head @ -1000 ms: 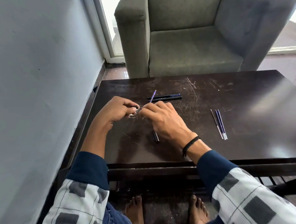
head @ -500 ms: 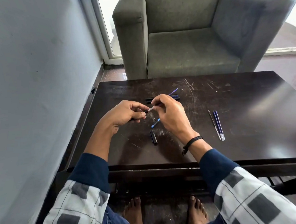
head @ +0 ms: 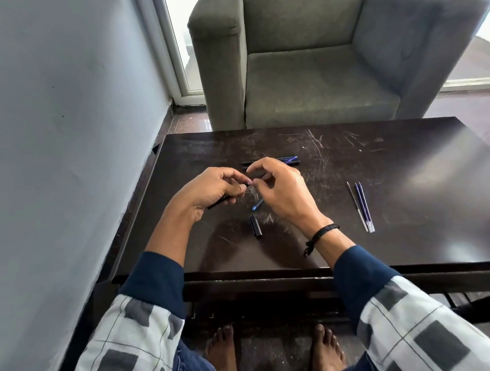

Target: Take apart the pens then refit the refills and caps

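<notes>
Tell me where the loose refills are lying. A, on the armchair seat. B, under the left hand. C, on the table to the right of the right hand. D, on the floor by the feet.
C: the loose refills lie side by side on the dark table, apart from and to the right of the right hand.

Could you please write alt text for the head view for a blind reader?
A person's left hand grips a black pen barrel and the right hand holds a blue refill above a dark table. A black cap, three refills and more pens lie on it.
</notes>
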{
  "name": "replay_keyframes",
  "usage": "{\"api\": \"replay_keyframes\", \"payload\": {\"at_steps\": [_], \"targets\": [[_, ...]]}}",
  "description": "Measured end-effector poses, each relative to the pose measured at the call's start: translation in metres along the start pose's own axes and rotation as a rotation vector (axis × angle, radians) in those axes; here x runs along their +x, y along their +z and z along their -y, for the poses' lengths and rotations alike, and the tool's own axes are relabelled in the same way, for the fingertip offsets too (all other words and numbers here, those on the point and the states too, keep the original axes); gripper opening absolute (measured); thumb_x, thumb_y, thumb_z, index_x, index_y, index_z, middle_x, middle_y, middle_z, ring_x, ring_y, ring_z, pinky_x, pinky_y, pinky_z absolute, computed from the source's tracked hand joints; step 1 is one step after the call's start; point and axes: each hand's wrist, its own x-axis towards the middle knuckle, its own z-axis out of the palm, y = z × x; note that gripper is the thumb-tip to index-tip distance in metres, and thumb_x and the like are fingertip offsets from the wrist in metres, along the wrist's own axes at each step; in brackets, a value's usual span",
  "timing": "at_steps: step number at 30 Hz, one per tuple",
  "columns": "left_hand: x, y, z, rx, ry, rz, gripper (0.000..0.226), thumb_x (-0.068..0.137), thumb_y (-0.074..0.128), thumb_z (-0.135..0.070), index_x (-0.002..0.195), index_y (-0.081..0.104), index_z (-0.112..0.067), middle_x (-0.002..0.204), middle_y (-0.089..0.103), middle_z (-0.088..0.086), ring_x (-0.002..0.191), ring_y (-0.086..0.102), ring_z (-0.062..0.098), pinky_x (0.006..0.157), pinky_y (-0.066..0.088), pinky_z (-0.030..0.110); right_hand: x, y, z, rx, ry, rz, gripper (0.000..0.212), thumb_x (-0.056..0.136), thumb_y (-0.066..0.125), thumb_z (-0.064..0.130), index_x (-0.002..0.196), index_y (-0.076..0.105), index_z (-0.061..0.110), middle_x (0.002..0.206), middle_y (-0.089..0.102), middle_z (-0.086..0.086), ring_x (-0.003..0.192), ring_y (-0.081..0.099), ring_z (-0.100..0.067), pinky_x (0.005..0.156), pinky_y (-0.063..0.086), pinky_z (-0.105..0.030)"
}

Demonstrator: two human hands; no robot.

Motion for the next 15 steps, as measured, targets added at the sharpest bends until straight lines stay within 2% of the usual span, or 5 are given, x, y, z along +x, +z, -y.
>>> {"api": "replay_keyframes", "payload": {"at_steps": [3,7,11,15], "targets": [[0.003,-0.002,0.003,0.003,-0.025,-0.013,0.015,0.093,0.067,0.001,0.104,0.075,-0.005,0.083,0.066,0.01,0.077,0.057,0.019,0.064,0.052,0.02,0.004,-0.008,-0.005,-0.002,0.053,-0.057,0.033,0.084,0.062,0.002,0.105,0.071,0.026,0.114,0.06,0.017,0.086,0.063,0.0,0.082,0.051,-0.019],[0.005,-0.005,0.006,0.042,-0.028,-0.011,0.014,0.094,0.066,0.0,0.101,0.075,-0.008,0.08,0.068,0.008,0.067,0.055,0.014,0.069,0.05,0.026,0.008,-0.017,-0.014,-0.063,0.155,-0.113,0.028,0.088,0.059,0.003,0.101,0.073,0.024,0.103,0.061,0.017,0.087,0.062,-0.004,0.084,0.055,-0.03],[0.006,-0.006,0.006,0.063,-0.031,-0.019,0.014,0.094,0.067,-0.002,0.101,0.075,-0.011,0.079,0.069,0.006,0.068,0.056,0.013,0.073,0.049,0.028,0.009,-0.019,-0.014,-0.154,0.186,-0.071,0.021,0.091,0.061,0.013,0.099,0.078,0.023,0.1,0.073,0.009,0.094,0.066,-0.014,0.086,0.056,-0.038],[0.008,-0.001,0.007,0.101,-0.007,-0.009,0.014,0.093,0.07,-0.008,0.103,0.077,-0.016,0.076,0.069,0.002,0.065,0.056,0.01,0.072,0.046,0.03,0.005,-0.013,-0.006,-0.209,0.149,0.019,0.023,0.092,0.061,0.014,0.105,0.079,0.022,0.107,0.076,0.005,0.094,0.07,-0.015,0.084,0.058,-0.035]]}}
